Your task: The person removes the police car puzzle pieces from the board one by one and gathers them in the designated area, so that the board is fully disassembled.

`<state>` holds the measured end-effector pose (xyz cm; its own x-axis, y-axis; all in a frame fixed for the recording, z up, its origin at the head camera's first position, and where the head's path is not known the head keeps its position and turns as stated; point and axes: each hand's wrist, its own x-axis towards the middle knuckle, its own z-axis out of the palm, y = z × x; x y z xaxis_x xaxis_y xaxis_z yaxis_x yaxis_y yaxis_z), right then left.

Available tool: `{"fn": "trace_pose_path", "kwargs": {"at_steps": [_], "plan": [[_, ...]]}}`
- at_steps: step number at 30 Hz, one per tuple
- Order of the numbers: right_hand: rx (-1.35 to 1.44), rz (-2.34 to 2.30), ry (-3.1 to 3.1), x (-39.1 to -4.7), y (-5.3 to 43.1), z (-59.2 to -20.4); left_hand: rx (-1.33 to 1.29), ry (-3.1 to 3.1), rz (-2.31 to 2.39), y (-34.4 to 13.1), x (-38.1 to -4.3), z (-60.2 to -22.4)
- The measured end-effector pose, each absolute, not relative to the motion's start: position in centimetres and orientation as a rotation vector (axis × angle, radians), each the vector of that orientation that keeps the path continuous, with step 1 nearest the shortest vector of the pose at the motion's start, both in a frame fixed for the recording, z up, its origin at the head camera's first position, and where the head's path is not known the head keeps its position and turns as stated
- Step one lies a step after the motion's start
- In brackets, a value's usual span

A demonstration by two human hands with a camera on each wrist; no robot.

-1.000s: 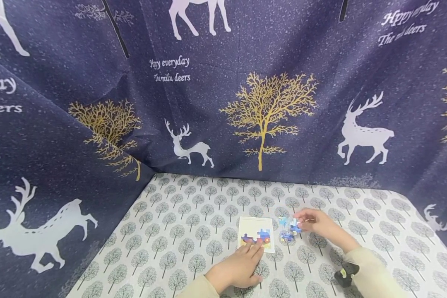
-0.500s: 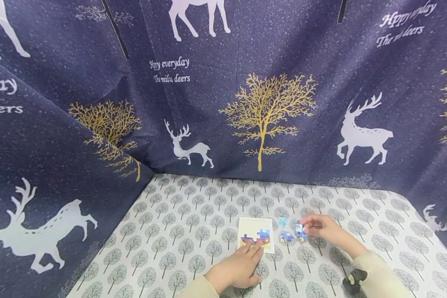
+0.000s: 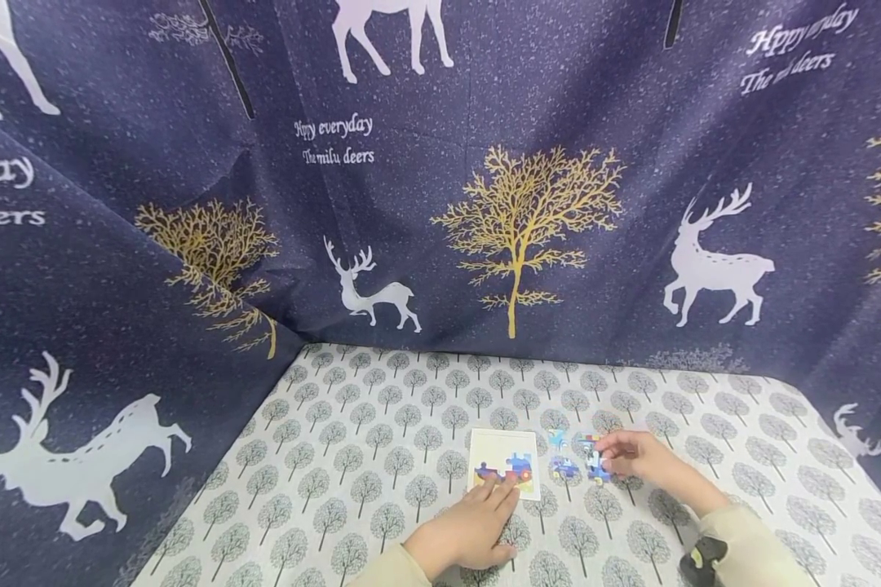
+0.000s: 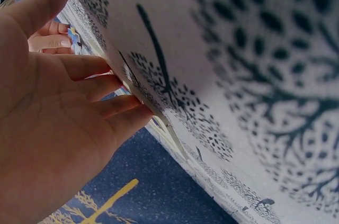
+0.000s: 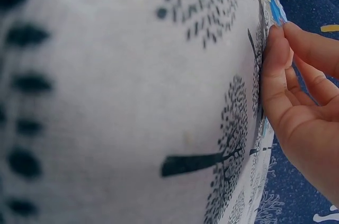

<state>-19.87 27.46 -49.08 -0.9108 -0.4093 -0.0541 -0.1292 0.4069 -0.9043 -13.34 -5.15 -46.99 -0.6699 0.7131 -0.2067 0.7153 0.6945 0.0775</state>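
Note:
A white puzzle tray (image 3: 490, 443) lies on the table, several joined pieces along its lower part forming a blue and red picture. Across its near edge rests my left hand (image 3: 464, 528), fingers extended; the left wrist view shows these fingers (image 4: 124, 108) touching the tray's edge. Right of the tray, my right hand (image 3: 637, 458) pinches a blue puzzle piece (image 3: 597, 466) between thumb and fingertips, low over the table. In the right wrist view, thumb and index finger meet at the colourful piece's edge (image 5: 274, 9). Its full picture is partly hidden by the fingers.
Between the tray and the right hand lie a blue puzzle piece (image 3: 564, 469) and a light-blue one (image 3: 557, 438). A tree-print cloth (image 3: 367, 456) covers the table. Dark deer-print curtains (image 3: 426, 204) hang behind and at the left.
My right hand has moved a little right and nearer to me, bringing the blue puzzle piece away from the loose ones and turning it. The left hand stays on the tray.

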Motion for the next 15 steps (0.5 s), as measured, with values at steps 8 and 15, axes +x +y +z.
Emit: {"fn": "trace_pose_path", "kwargs": {"at_steps": [8, 15], "plan": [[-0.436, -1.539, 2.37, -19.81, 27.25, -48.93, 1.164, 2.675, 0.022, -5.2, -13.42, -46.97], [-0.468, -1.54, 2.395, -19.54, 26.99, -48.59, 1.181, 2.679, 0.007, -5.24, -13.51, -47.23]]}}
